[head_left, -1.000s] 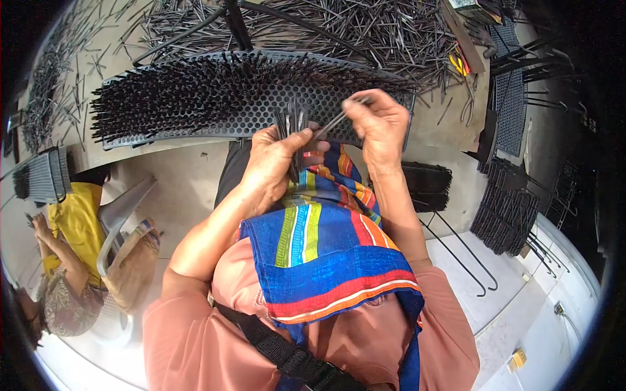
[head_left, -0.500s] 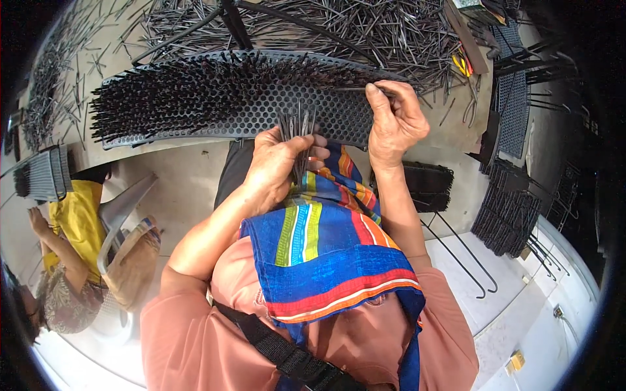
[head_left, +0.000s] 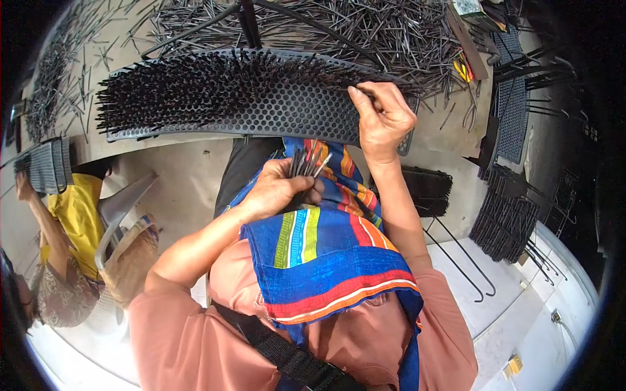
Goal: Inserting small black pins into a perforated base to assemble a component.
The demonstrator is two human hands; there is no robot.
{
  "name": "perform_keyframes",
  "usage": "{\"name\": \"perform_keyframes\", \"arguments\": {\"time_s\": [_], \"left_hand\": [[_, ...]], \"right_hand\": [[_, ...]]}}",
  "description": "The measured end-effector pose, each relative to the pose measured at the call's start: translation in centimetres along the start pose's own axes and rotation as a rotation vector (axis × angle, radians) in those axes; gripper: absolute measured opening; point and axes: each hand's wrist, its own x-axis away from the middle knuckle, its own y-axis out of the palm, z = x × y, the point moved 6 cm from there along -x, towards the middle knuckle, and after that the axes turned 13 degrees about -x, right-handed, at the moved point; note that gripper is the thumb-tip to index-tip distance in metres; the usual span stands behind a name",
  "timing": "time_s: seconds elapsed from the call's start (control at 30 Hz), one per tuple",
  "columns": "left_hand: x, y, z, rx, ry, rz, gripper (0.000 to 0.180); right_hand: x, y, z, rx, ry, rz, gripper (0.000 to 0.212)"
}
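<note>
My left hand (head_left: 277,189) is closed round a bundle of thin black strips (head_left: 302,161), held low in front of the apron, below the panel's near edge. A long, curved black panel full of round holes (head_left: 287,107) lies across the table edge. Dense black strips (head_left: 176,88) stand up from its left part and along its far side. Over the panel's right part, my right hand (head_left: 386,120) pinches thumb and forefinger at the end of that far row, on a thin black strip mostly hidden by the fingers.
Loose black strips (head_left: 385,29) heap across the table behind the panel, around a dark metal frame (head_left: 248,26). Pliers (head_left: 469,116) and a yellow-red handled tool (head_left: 463,70) lie right. Bristled pieces (head_left: 502,212) stack at far right. A person in yellow (head_left: 75,208) works at left.
My left hand has drawn the bundle down and off the panel toward the apron. My right hand has shifted slightly left along the panel. The other person's arm has risen to a grey ribbed piece.
</note>
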Motion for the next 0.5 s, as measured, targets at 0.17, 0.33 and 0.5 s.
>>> {"name": "perform_keyframes", "arguments": {"time_s": [0.17,0.33,0.5], "left_hand": [[-0.2,-0.9,1.4,0.175,0.087,0.153,0.020],[-0.3,-1.9,2.6,0.244,0.050,0.292,0.019],[-0.1,-1.9,3.4,0.288,0.101,0.283,0.015]], "right_hand": [[-0.2,0.3,0.4,-0.059,0.050,0.038,0.012],[-0.9,0.9,-1.4,0.123,-0.075,-0.079,0.010],[3.1,3.1,1.7,-0.208,0.745,-0.448,0.014]]}}
